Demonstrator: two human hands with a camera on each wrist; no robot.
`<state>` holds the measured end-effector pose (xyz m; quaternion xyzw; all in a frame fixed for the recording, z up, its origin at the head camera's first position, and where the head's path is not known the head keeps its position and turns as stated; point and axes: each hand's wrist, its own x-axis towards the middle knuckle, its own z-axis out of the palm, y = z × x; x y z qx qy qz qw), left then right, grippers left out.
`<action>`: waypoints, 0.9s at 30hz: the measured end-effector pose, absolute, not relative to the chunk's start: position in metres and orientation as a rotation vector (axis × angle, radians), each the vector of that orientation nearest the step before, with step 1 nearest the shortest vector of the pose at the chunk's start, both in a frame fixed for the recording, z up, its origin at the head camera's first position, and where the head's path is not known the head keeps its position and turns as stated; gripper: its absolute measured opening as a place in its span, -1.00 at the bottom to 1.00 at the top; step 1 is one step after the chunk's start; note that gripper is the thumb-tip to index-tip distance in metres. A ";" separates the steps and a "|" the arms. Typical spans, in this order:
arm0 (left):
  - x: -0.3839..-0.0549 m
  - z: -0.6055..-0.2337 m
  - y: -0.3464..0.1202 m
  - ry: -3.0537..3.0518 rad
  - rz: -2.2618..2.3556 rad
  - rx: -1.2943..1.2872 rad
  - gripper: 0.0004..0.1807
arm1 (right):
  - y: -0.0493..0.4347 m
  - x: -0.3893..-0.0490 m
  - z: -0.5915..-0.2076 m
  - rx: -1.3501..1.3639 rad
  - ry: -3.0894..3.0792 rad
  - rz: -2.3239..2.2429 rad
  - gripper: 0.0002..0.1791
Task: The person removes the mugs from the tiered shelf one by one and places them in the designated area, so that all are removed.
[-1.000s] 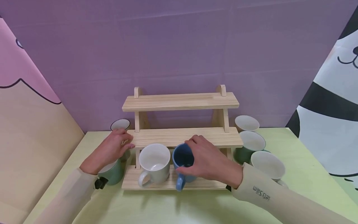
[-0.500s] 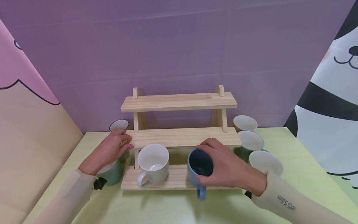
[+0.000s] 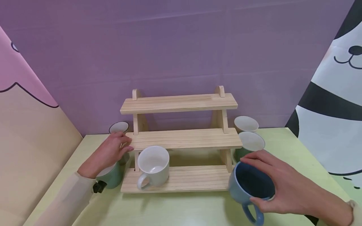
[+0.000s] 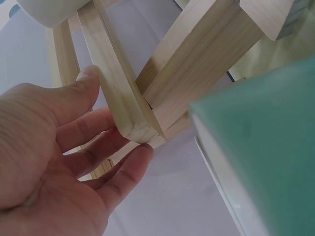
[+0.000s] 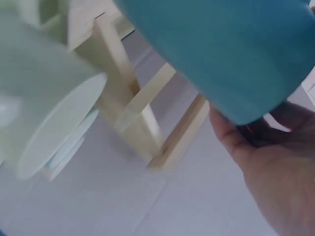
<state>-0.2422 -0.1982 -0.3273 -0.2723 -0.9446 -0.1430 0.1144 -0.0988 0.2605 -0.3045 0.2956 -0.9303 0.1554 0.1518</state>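
My right hand (image 3: 285, 185) grips a blue mug (image 3: 237, 188) by its rim, thumb at the near side and fingers over the far side. The mug is tilted, held at the right front of a three-tier wooden shelf (image 3: 186, 139), with its handle toward me. In the right wrist view the same mug (image 5: 236, 54) fills the upper right. My left hand (image 3: 108, 155) holds the left end of the middle tier; the left wrist view shows thumb and fingers around the board (image 4: 115, 83). A white mug (image 3: 155, 171) stands on the bottom tier's left part.
Left of the shelf stand a green mug (image 3: 113, 177), partly behind the left arm, and a dark-rimmed white mug (image 3: 119, 126). Right of it stand a white-lined mug (image 3: 245, 124) and a green one (image 3: 251, 141). A purple cloth (image 3: 181, 47) hangs behind.
My right hand has carried the blue mug off the bottom tier, rightward and toward me, past the shelf's right end. My left hand has stayed on the middle tier.
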 end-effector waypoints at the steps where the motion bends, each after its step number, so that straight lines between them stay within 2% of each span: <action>1: -0.242 -0.327 -0.198 -2.775 -0.420 -0.794 -0.68 | 0.264 -0.094 -0.306 0.831 -2.686 0.451 -0.20; 8: -0.242 -0.327 -0.200 -2.763 -0.413 -0.798 -0.70 | 0.288 -0.073 -0.334 0.711 -2.898 0.429 -0.13; 13: -0.243 -0.329 -0.199 -2.753 -0.413 -0.824 -0.71 | 0.314 -0.068 -0.364 0.878 -2.836 0.439 -0.03; 16: -0.244 -0.329 -0.199 -2.745 -0.410 -0.828 -0.71 | 0.322 -0.065 -0.376 0.979 -2.691 0.441 -0.04; 27: -0.244 -0.332 -0.199 -2.748 -0.417 -0.821 -0.70 | 0.324 -0.063 -0.381 0.976 -2.677 0.501 0.01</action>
